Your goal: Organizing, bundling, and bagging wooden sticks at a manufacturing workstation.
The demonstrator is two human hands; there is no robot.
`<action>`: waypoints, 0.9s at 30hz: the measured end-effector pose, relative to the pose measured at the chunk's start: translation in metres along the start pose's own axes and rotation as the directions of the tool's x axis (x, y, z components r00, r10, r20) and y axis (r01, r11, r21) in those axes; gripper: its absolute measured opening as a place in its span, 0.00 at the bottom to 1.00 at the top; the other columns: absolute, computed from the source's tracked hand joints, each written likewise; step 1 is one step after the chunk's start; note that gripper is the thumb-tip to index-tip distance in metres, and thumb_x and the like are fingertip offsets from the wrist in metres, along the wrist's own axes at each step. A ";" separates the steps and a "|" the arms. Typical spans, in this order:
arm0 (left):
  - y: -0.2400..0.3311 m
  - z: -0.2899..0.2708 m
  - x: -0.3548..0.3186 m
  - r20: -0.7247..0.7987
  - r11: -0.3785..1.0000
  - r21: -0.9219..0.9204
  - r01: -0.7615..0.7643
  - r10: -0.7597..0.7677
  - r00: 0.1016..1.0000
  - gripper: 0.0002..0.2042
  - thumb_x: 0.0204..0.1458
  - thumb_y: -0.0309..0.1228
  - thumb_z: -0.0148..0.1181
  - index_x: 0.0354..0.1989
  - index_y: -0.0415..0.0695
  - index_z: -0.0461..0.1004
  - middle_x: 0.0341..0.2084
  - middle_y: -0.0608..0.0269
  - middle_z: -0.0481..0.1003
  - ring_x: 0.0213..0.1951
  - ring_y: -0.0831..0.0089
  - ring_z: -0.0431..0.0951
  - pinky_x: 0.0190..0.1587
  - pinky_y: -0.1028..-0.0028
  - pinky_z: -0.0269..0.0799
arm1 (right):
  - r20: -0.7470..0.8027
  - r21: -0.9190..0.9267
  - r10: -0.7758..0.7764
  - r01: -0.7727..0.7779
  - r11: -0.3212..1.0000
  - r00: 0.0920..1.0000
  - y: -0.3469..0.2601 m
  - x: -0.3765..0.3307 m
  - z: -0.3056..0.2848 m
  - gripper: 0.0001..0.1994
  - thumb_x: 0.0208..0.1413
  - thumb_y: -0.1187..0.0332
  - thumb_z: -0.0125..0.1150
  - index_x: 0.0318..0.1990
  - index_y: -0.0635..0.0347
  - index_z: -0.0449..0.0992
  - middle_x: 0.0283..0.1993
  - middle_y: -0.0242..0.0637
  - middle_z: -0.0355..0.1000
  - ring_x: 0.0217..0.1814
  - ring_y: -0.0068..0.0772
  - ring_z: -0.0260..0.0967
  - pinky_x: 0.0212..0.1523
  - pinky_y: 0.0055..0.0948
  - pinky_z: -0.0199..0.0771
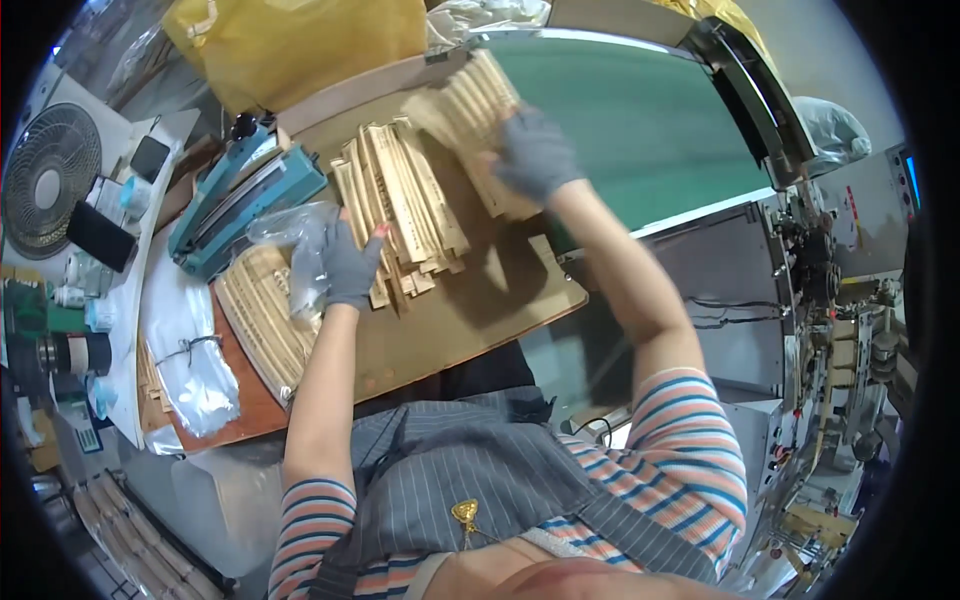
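Both my hands wear grey gloves with bare fingertips. My left hand point(350, 262) has its thumb held apart and its other fingers curled at a crumpled clear plastic bag point(305, 262), beside a row of narrow tan paper packets point(400, 195). My right hand point(540, 155), smeared by motion, grips a bundle of similar packets point(478, 100) over the board's far right part, next to the green belt. More packets lie in a fanned stack point(262, 305) left of my left wrist. The brown board point(440, 325) lies under the middle row.
A teal bag sealer point(250, 205) stands behind the left stack. Clear bags tied with a string point(190, 375) lie at the left. A green conveyor belt point(640, 130) runs off to the right. A fan point(50, 180) and a phone point(100, 235) are far left; a yellow sack point(300, 50) is behind.
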State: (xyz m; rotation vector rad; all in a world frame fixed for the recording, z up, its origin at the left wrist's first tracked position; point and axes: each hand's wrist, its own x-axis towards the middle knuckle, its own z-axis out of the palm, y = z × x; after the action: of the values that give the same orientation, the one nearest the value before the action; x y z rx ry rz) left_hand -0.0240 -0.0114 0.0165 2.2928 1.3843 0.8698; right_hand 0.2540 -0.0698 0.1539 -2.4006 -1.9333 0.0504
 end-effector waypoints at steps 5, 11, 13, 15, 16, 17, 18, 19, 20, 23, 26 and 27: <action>0.034 0.009 0.026 0.050 0.884 -0.289 0.367 -0.369 0.928 0.36 0.48 0.55 0.55 0.53 0.32 0.62 0.48 0.41 0.68 0.50 0.49 0.68 0.54 0.64 0.61 | 0.080 0.466 0.440 -0.423 0.777 0.895 -0.021 0.053 0.056 0.41 0.47 0.41 0.52 0.57 0.72 0.59 0.58 0.59 0.60 0.61 0.53 0.58 0.57 0.39 0.60; -0.039 0.031 0.051 0.408 0.384 -0.668 0.637 -0.527 0.746 0.32 0.45 0.54 0.59 0.48 0.38 0.67 0.43 0.56 0.70 0.47 0.67 0.68 0.51 0.69 0.63 | 0.128 0.594 0.133 -0.183 0.783 0.983 -0.101 0.063 0.093 0.49 0.30 0.33 0.62 0.48 0.74 0.67 0.46 0.61 0.68 0.49 0.52 0.68 0.51 0.37 0.66; 0.005 0.036 0.049 0.468 0.140 -0.797 0.588 -0.472 0.747 0.40 0.40 0.57 0.63 0.49 0.29 0.66 0.42 0.51 0.72 0.45 0.67 0.71 0.45 0.73 0.67 | 0.252 0.803 -0.003 -0.208 0.558 0.968 -0.090 0.046 0.132 0.41 0.36 0.41 0.65 0.48 0.73 0.67 0.42 0.53 0.72 0.44 0.42 0.72 0.46 0.35 0.70; -0.024 0.016 0.040 0.584 0.184 -0.690 0.700 -0.430 0.688 0.39 0.36 0.58 0.65 0.41 0.28 0.71 0.40 0.51 0.74 0.40 0.64 0.74 0.42 0.73 0.69 | 0.350 0.937 -0.121 -0.347 0.049 0.929 -0.132 0.003 0.064 0.30 0.44 0.53 0.65 0.48 0.70 0.68 0.40 0.45 0.73 0.39 0.33 0.73 0.41 0.30 0.72; -0.035 0.010 0.036 0.527 0.324 -0.662 0.676 -0.440 0.727 0.37 0.37 0.57 0.64 0.42 0.29 0.71 0.38 0.53 0.74 0.38 0.65 0.75 0.41 0.74 0.69 | 0.422 0.826 -0.318 -0.505 -0.252 0.849 -0.128 0.019 0.105 0.22 0.48 0.61 0.62 0.48 0.66 0.69 0.39 0.38 0.73 0.35 0.27 0.73 0.37 0.27 0.73; -0.047 0.003 0.031 0.470 0.456 -0.616 0.643 -0.442 0.764 0.36 0.38 0.56 0.64 0.42 0.31 0.71 0.36 0.55 0.75 0.36 0.66 0.75 0.40 0.74 0.69 | 0.400 0.782 -0.326 -0.504 -0.367 0.857 -0.136 0.013 0.108 0.21 0.49 0.62 0.62 0.47 0.65 0.71 0.38 0.37 0.73 0.37 0.25 0.71 0.40 0.26 0.72; -0.008 -0.009 0.026 0.264 0.532 -0.706 0.467 -0.414 0.871 0.30 0.38 0.47 0.68 0.44 0.34 0.70 0.36 0.58 0.75 0.37 0.70 0.75 0.40 0.75 0.70 | 0.318 0.872 -0.175 -0.360 -0.333 0.932 -0.131 0.002 0.110 0.23 0.48 0.62 0.63 0.49 0.65 0.68 0.41 0.37 0.72 0.40 0.25 0.70 0.42 0.26 0.71; 0.012 -0.033 0.025 0.259 0.536 -0.705 0.465 -0.417 0.871 0.30 0.38 0.47 0.68 0.44 0.34 0.70 0.36 0.58 0.75 0.37 0.70 0.75 0.40 0.75 0.70 | 0.191 0.943 -0.064 -0.201 -0.266 0.979 -0.138 -0.003 0.101 0.25 0.47 0.63 0.63 0.52 0.65 0.66 0.43 0.38 0.71 0.43 0.25 0.69 0.44 0.25 0.70; 0.024 -0.058 0.021 0.221 0.478 -0.816 0.327 -0.265 0.939 0.29 0.37 0.41 0.69 0.46 0.36 0.68 0.36 0.59 0.75 0.37 0.71 0.75 0.40 0.75 0.71 | 0.189 0.940 -0.086 -0.205 -0.271 0.978 -0.147 -0.007 0.088 0.25 0.47 0.63 0.63 0.52 0.65 0.66 0.43 0.38 0.71 0.43 0.25 0.69 0.44 0.25 0.70; 0.056 -0.121 0.008 0.146 0.456 -0.882 0.119 0.024 0.989 0.32 0.32 0.27 0.73 0.49 0.40 0.65 0.38 0.62 0.74 0.40 0.74 0.74 0.44 0.74 0.71 | -0.145 0.940 -0.247 0.055 -0.337 0.958 -0.149 -0.035 0.032 0.45 0.40 0.68 0.68 0.64 0.59 0.44 0.57 0.40 0.58 0.56 0.30 0.60 0.53 0.31 0.64; 0.039 -0.131 -0.007 0.240 0.512 -0.844 0.162 0.090 0.967 0.42 0.30 0.28 0.74 0.58 0.41 0.57 0.48 0.60 0.68 0.49 0.72 0.69 0.52 0.73 0.66 | -0.237 0.936 -0.366 0.110 -0.336 0.900 -0.148 -0.045 0.013 0.49 0.37 0.71 0.71 0.65 0.58 0.42 0.58 0.40 0.58 0.59 0.32 0.57 0.58 0.32 0.60; 0.039 -0.132 -0.009 0.225 0.590 -0.801 0.099 0.145 0.963 0.45 0.30 0.28 0.74 0.60 0.41 0.53 0.52 0.60 0.65 0.52 0.72 0.67 0.54 0.73 0.64 | -0.264 0.936 -0.375 0.143 -0.322 0.889 -0.147 -0.049 0.013 0.50 0.35 0.71 0.72 0.65 0.58 0.43 0.58 0.40 0.58 0.60 0.32 0.56 0.59 0.32 0.58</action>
State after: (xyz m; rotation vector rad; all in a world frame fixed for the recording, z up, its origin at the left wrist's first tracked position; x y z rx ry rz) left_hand -0.0859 -0.0430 0.1357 1.6022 0.6046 0.8981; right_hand 0.0994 -0.0861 0.1502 -0.6652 -1.2280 1.2857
